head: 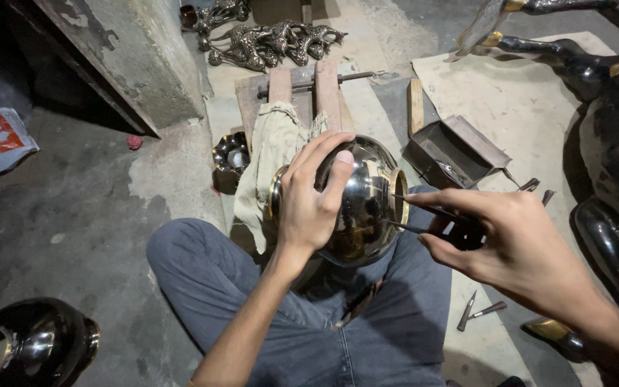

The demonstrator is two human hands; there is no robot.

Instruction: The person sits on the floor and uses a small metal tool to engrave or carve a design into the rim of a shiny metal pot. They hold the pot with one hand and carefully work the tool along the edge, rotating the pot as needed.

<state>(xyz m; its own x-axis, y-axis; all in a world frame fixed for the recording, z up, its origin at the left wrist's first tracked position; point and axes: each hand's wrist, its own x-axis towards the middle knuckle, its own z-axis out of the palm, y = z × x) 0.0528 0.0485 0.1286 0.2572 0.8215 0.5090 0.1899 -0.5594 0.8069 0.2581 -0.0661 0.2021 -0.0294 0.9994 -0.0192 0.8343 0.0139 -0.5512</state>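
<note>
A shiny dark metal pot (367,208) with brass rims lies on its side in my lap, over a beige cloth (274,154). My left hand (313,197) rests spread over the pot's round body, holding it steady. My right hand (510,240) pinches a thin two-pronged metal tool (424,218), its tips touching the brass rim at the pot's right end. My legs in grey trousers (266,301) are crossed on the floor under the pot.
A wooden block stand (309,89) with a rod lies ahead. Beyond it sit cast metal figures (274,43). An open metal box (453,150) is at right, a large black statue (617,143) at far right. A black vase (26,344) stands lower left. Small chisels (478,312) lie by my knee.
</note>
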